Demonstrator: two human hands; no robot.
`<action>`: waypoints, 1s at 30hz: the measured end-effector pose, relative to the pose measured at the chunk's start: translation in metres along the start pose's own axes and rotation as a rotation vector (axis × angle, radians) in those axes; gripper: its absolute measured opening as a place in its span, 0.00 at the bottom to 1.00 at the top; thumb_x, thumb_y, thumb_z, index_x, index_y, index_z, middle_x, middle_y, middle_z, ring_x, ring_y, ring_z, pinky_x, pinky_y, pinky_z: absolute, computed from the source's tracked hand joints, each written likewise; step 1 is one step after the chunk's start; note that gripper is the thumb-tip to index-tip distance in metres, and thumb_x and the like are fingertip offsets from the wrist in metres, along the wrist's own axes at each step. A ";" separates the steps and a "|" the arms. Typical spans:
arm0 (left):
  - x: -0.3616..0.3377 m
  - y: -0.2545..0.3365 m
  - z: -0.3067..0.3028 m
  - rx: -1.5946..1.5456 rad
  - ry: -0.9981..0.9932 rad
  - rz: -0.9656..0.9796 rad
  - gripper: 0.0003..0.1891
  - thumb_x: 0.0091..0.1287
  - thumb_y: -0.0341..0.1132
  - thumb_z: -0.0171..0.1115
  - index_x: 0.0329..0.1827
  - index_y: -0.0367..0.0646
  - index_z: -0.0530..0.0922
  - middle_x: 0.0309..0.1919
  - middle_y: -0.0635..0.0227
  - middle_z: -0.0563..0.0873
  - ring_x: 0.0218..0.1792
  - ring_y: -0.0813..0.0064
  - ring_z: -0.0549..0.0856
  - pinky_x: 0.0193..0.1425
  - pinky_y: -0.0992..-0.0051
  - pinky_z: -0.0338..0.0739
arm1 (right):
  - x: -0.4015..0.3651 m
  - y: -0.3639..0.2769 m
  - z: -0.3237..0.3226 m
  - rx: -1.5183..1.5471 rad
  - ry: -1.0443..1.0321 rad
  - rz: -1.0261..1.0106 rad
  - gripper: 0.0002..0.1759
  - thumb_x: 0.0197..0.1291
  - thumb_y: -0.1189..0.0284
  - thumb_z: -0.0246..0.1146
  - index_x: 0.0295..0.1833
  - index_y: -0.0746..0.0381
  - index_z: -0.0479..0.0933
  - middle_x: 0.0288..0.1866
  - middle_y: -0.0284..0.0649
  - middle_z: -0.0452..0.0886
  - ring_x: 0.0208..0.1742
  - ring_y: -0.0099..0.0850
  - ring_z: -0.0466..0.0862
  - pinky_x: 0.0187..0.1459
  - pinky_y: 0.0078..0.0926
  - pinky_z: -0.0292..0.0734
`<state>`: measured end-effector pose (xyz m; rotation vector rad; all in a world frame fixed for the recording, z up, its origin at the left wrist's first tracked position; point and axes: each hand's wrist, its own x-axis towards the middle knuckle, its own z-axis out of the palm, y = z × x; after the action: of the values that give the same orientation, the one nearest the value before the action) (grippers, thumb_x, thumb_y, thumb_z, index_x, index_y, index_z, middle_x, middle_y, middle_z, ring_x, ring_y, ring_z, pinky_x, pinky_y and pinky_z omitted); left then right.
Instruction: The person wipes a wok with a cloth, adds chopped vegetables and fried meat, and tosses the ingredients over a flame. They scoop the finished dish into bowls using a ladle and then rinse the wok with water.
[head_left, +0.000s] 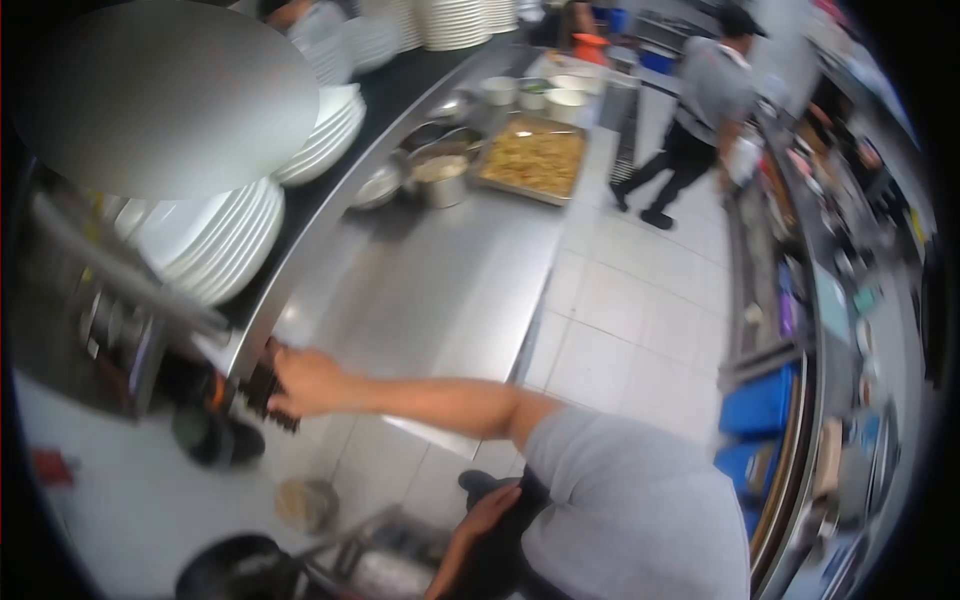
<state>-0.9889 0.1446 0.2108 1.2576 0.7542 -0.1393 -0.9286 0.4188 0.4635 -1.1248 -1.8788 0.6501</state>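
Note:
My right hand (308, 382) reaches across to the left at the near corner of a steel table (430, 270). Its fingers are closed around a dark object with a ridged edge (262, 390), whose kind I cannot make out. Low in the view, my left hand (492, 508) lies against the black cloth at my body, its fingers stretched out and slightly blurred. On the far part of the table are a tray of yellowish food (533, 160), a steel pot with pale contents (440, 180) and several white tubs (566, 105).
Stacked white plates (235, 245) line the dark shelf at left, partly hidden by a smooth grey oval (165, 100). A co-worker (710, 100) stands in the tiled aisle (620, 290). A cluttered counter (800, 280) with blue bins (757, 405) runs along the right.

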 end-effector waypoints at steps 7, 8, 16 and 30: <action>0.006 0.032 -0.089 0.401 -0.618 0.151 0.28 0.81 0.48 0.41 0.74 0.35 0.66 0.72 0.55 0.71 0.73 0.65 0.67 0.77 0.71 0.56 | -0.025 -0.014 0.002 -0.063 -0.006 0.129 0.37 0.53 0.59 0.74 0.56 0.77 0.70 0.47 0.62 0.80 0.49 0.56 0.82 0.50 0.47 0.79; 0.003 0.037 -0.108 0.409 -0.620 0.103 0.30 0.81 0.50 0.39 0.76 0.35 0.63 0.75 0.55 0.67 0.75 0.65 0.65 0.79 0.72 0.53 | -0.025 -0.015 0.003 -0.090 -0.034 0.176 0.34 0.53 0.59 0.74 0.53 0.76 0.73 0.47 0.61 0.80 0.50 0.55 0.82 0.51 0.47 0.78; -0.120 -0.195 -0.561 0.167 0.039 -0.327 0.33 0.73 0.50 0.53 0.72 0.33 0.68 0.74 0.55 0.67 0.59 0.60 0.78 0.70 0.61 0.68 | 0.000 -0.063 0.022 -0.374 0.011 0.526 0.30 0.57 0.47 0.71 0.37 0.68 0.81 0.32 0.53 0.83 0.31 0.49 0.83 0.35 0.43 0.78; -0.119 -0.043 -1.058 0.293 0.586 -0.085 0.26 0.74 0.54 0.54 0.47 0.35 0.84 0.35 0.56 0.89 0.33 0.62 0.87 0.42 0.62 0.81 | 0.274 0.039 0.278 -0.198 -0.421 1.158 0.21 0.66 0.53 0.59 0.49 0.58 0.85 0.42 0.50 0.87 0.52 0.49 0.85 0.57 0.43 0.78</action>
<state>-1.5614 1.0397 0.1337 1.5673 1.3282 0.0585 -1.2181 0.6749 0.3962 -2.3641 -1.4697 1.4203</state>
